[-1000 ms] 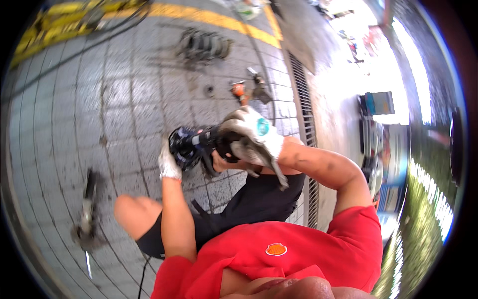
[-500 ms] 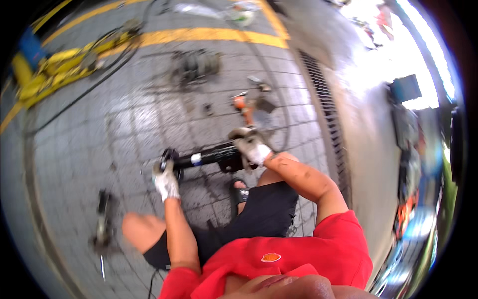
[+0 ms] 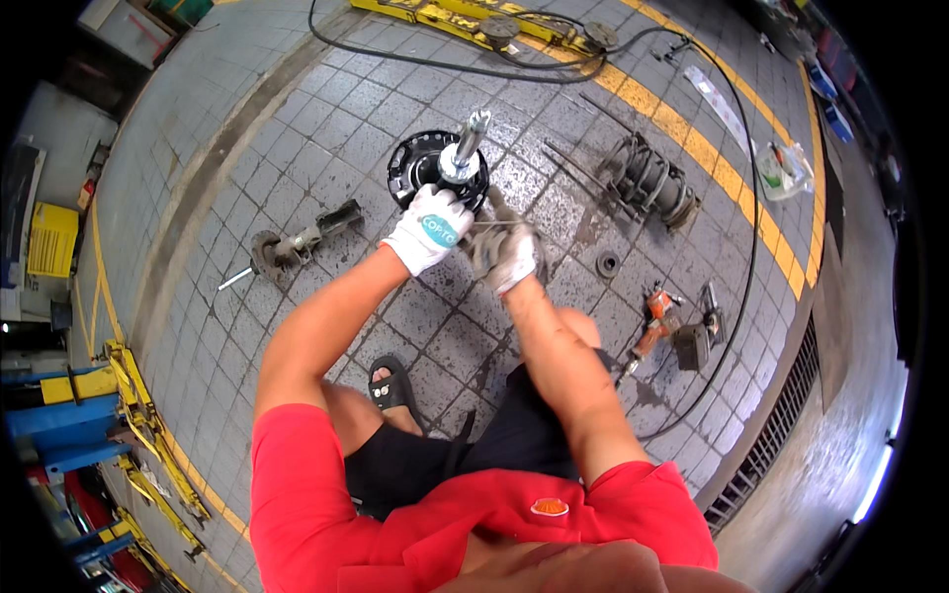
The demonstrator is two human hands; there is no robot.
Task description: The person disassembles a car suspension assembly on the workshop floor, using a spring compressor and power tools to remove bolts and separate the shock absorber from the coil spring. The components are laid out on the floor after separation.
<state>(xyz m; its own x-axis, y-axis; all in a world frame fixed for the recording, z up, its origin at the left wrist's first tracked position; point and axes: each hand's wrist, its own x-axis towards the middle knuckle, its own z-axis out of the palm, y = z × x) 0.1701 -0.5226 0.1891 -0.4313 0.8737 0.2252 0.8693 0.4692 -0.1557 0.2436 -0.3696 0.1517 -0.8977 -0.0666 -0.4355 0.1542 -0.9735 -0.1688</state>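
A black shock absorber strut [image 3: 462, 163] stands tilted up in front of me, its bright metal rod [image 3: 473, 138] pointing upward. Round the rod's base sits a black dished spring seat [image 3: 407, 163] with holes along its rim. My left hand [image 3: 432, 229], in a white glove, is closed round the strut just below the seat. Close beside it, my right hand [image 3: 506, 247] wears a glove with dirty grey fingers. It is near the seat's right side, and motion smears its fingers, so its grip is unclear. Both hands hide the strut's lower body.
An old strut [image 3: 297, 242] lies at left on the tiled floor. At right are a coil spring assembly [image 3: 647, 183], a dark ring [image 3: 608, 264], an orange impact wrench [image 3: 654, 321] and a black hose [image 3: 751, 247]. Yellow lift arms [image 3: 445, 18] and a drain grate [image 3: 771, 430] border the area.
The strut has turned from lying crosswise to pointing upward. My left hand has moved under its spring seat, and my right hand has come in beside the left. The whole view has swung round.
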